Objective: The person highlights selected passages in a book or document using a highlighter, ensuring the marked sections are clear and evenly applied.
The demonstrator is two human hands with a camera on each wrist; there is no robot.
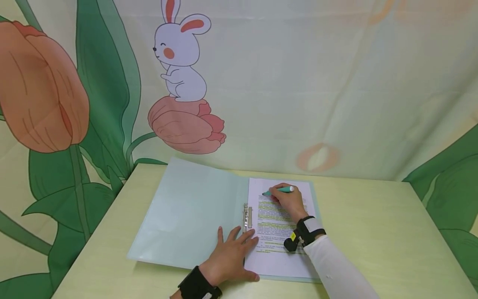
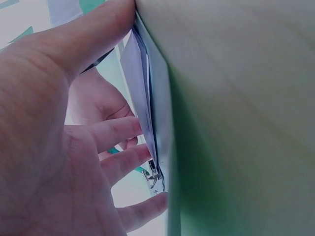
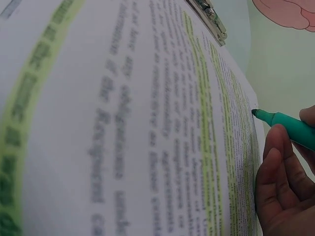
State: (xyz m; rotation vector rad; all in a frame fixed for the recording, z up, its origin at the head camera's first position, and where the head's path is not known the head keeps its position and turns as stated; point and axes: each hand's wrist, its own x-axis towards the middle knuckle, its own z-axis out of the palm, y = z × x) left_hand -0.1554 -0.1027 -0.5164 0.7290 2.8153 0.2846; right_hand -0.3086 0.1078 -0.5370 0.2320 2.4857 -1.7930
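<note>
Between its thumb and fingers my right hand (image 1: pixel 289 201) pinches a green marker (image 1: pixel 285 189), its dark tip at the upper left of a printed page (image 1: pixel 276 261). In the right wrist view the marker (image 3: pixel 293 129) points toward the far end of the page. Several lines of print carry yellow-green highlighting. The page lies in an open light-blue folder (image 1: pixel 194 211), beside its metal clip (image 1: pixel 247 216). My left hand (image 1: pixel 232 254) rests with spread fingers across the fold and the page's lower left edge. In the left wrist view, its thumb and fingertips touch the folder (image 2: pixel 160 98).
The folder lies on a pale yellow table (image 1: pixel 381 232). Behind the table hangs a curtain (image 1: pixel 276 83) printed with a rabbit, tulips and leaves. Each wrist wears a black strap (image 1: pixel 310 231); the right one carries a small camera (image 1: pixel 291 244).
</note>
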